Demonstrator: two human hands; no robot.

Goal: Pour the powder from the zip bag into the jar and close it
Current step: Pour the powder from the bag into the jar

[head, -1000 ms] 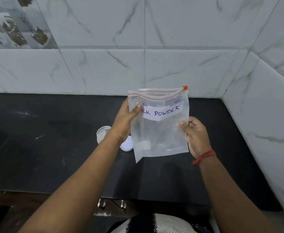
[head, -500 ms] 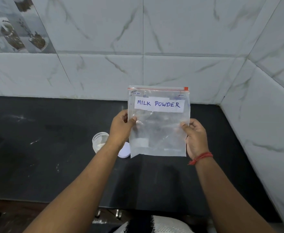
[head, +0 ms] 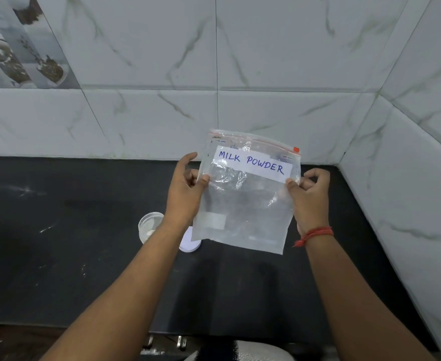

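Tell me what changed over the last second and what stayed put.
The zip bag flattened out, so its MILK POWDER label reads fully, then tipped with its right side lower. Both hands shifted their pinch higher on its side edges: left hand, right hand. The jar and white lid stayed on the counter.

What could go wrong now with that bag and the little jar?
The jar has a small mouth and the zip bag is wide and floppy, so powder might spill onto the black counter. The left hand and its arm hang right beside the open jar and could knock it. The lid lies partly hidden beneath the bag.
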